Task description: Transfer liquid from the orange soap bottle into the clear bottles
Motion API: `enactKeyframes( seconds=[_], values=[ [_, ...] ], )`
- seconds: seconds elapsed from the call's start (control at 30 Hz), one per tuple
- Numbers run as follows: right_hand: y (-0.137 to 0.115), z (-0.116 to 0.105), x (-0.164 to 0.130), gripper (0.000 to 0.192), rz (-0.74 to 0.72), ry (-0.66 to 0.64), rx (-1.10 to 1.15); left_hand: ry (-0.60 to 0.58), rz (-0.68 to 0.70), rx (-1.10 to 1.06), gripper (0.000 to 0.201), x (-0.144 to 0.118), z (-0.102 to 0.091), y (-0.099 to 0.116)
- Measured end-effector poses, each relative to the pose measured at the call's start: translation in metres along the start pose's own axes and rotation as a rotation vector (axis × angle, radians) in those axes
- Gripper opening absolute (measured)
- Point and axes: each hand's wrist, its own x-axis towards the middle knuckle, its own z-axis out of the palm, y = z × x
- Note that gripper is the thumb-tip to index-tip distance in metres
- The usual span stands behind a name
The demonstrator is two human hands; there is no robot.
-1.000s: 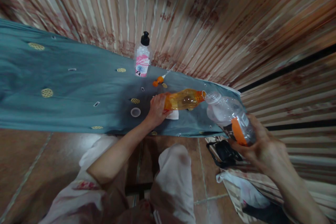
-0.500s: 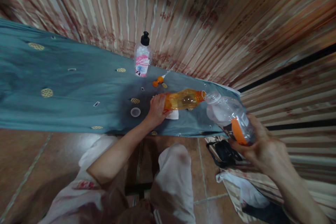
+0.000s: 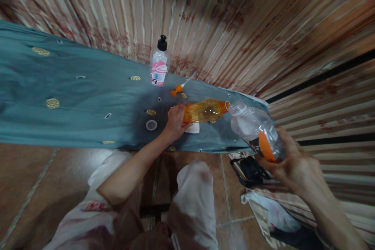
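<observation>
My left hand (image 3: 175,122) grips the base of an orange plastic bottle (image 3: 205,111), which lies tilted over the teal cloth (image 3: 73,101) with its open neck pointing right. My right hand (image 3: 295,164) holds a clear bottle with an orange and black label (image 3: 256,131), tipped so its open mouth meets the orange bottle's neck. A white piece of paper (image 3: 193,128) lies under the orange bottle by my left hand.
A pump bottle with a pink label (image 3: 159,62) stands at the back by the striped curtain. An orange cap with a white tube (image 3: 177,90) and a clear round lid (image 3: 151,125) lie on the cloth. A black bag (image 3: 249,170) and a white bag sit on the tiled floor at right.
</observation>
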Motion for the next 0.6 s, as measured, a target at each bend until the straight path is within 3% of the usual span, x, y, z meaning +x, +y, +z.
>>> enactKeyframes(
  seconds=[0.4,0.6],
  values=[
    [0.0059,0.0024,-0.0035,0.076,-0.049,0.017,-0.013,0.017,0.01,0.011,0.063,0.0001,0.002,-0.0006],
    [0.003,0.0018,-0.0035,0.078,0.013,-0.008,-0.024,-0.004,0.007,-0.002,0.062,0.0,-0.0002,-0.0003]
  ],
)
